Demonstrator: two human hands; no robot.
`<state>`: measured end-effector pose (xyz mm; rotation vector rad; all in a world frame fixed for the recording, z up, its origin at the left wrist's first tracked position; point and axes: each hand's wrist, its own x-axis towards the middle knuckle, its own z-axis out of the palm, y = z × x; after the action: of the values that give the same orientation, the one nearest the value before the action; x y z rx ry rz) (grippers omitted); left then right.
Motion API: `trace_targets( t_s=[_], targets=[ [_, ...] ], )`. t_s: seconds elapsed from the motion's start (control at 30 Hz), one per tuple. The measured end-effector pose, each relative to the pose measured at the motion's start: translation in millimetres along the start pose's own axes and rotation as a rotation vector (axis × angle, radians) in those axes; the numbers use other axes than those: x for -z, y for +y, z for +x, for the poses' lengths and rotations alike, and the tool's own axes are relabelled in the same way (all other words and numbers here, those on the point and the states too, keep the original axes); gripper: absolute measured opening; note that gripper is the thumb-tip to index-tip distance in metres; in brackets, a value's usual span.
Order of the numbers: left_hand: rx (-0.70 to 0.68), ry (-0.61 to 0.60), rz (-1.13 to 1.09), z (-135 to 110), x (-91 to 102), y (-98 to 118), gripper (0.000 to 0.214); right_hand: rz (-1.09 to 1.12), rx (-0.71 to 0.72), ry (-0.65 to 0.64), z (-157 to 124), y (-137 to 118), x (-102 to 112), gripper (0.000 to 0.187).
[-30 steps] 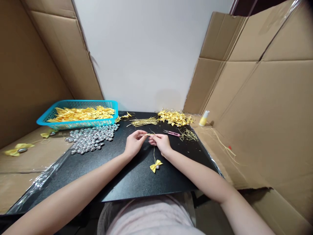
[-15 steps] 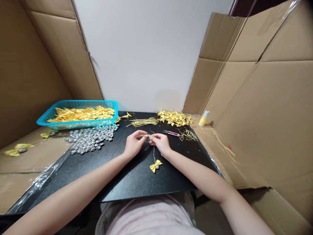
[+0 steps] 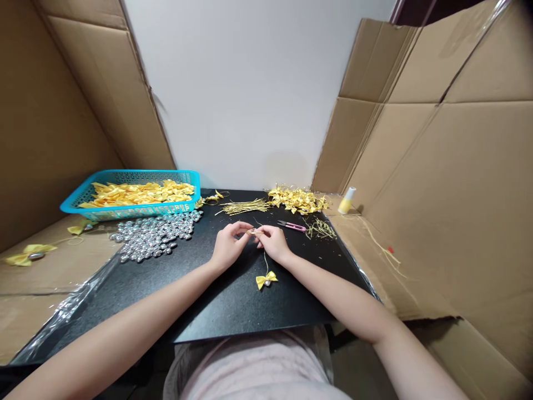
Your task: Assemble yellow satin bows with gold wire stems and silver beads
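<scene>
My left hand point(image 3: 229, 244) and my right hand point(image 3: 273, 242) meet above the middle of the black table point(image 3: 225, 308). Both are closed, thumb against fingers, pinching a thin gold cord point(image 3: 265, 260) between them; the fingers hide most of the pinched part. From under my right hand the cord runs down to a yellow ribbon bow point(image 3: 267, 279) with a silver bead at its middle. Just beyond my right hand lie pink thread snips point(image 3: 292, 226).
A turquoise basket point(image 3: 68, 205) of yellow bows stands at the left, with loose silver beads point(image 3: 152, 236) before it. Farther back are gold cord lengths point(image 3: 245, 206) and finished bows point(image 3: 296, 199). Cord scraps point(image 3: 320, 228) and a yellow thread spool point(image 3: 346, 201) are at right; cardboard walls flank both sides.
The bow has shifted slightly up and turned a little on its cord. My fingertips have drawn slightly closer together, with less cord showing between them.
</scene>
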<state>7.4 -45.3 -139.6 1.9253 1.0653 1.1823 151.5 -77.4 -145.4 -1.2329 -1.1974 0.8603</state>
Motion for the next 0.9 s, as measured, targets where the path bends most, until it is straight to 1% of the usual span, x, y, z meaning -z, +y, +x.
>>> trace_targets(
  t_s=[0.17,0.27,0.4,0.5,0.67,0.9],
  targets=[
    [0.048,-0.041,-0.060,1.0,-0.7,0.0,0.028,-0.010,0.028,-0.014,0.7,-3.9,2.8,0.012],
    [0.070,-0.083,-0.081,2.8,-0.8,-2.4,0.030,-0.008,0.026,-0.028,2.7,-2.6,4.9,0.014],
    [0.062,-0.144,-0.068,4.7,-0.1,-5.5,0.038,-0.001,0.009,-0.050,5.6,1.1,6.6,0.016],
    [0.048,-0.173,-0.046,4.8,0.2,-6.3,0.038,0.002,-0.011,-0.064,7.1,2.6,6.7,0.016],
    [0.031,-0.187,-0.005,4.5,-0.2,-6.7,0.036,0.001,-0.036,-0.093,8.0,2.6,6.6,0.020],
    [0.005,-0.194,0.027,3.8,0.3,-7.3,0.037,-0.009,-0.032,-0.106,7.2,2.8,7.3,0.023]
  ],
)
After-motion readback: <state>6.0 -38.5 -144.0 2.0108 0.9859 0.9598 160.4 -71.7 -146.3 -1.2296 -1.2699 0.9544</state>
